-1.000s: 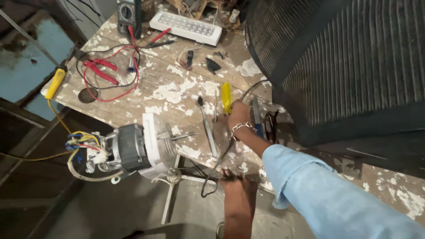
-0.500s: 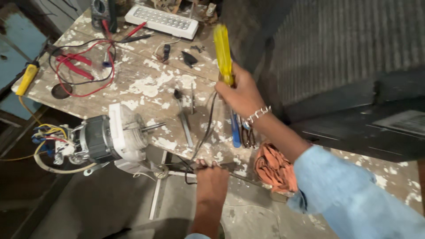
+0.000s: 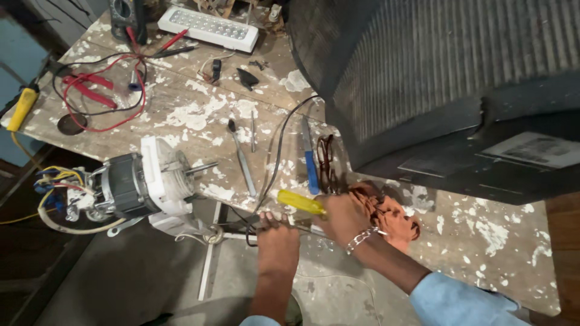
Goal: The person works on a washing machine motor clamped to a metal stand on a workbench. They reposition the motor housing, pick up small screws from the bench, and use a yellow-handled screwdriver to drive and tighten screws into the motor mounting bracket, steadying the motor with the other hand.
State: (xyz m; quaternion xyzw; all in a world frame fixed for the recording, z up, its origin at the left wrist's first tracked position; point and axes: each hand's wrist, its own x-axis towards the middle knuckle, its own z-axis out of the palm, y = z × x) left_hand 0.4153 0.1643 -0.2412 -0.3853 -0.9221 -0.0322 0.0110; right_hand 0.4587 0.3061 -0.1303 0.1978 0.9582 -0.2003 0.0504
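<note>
At the near edge of the paint-spattered wooden workbench [image 3: 181, 115], the right hand [image 3: 341, 217] is closing around a yellow-handled screwdriver [image 3: 300, 203], its long axis lying nearly level, handle pointing left. The left hand [image 3: 277, 236] is clamping thin dark wires [image 3: 241, 224] at the bench edge. An orange rag [image 3: 393, 214] is lying beside the right hand, a grey-and-white electric motor [image 3: 136, 184] sitting to the left, a dark ribbed casing [image 3: 435, 78] filling the far right.
</note>
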